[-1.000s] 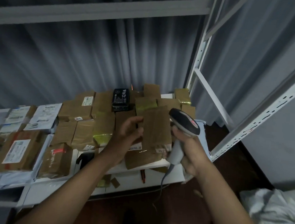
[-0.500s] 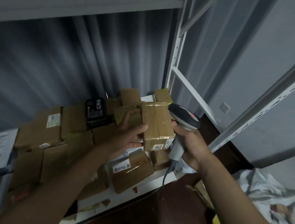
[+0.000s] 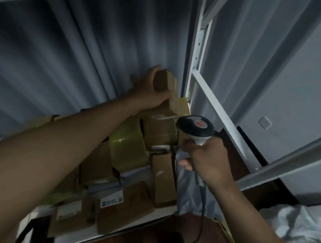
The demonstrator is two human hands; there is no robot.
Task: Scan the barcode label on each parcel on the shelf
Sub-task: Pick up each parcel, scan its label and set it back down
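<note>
Shelf packed with brown parcels. Left hand grips small parcel at back right corner, fingers wrapped round it. Right hand clenches scanner grip, head low beside the stack (label not visible). Advice: turn label toward scanner, hold steady, then trigger.

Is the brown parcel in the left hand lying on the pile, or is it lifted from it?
Lifted and tilted. The left hand grips the brown parcel above the other parcels, near the back of the shelf.
</note>
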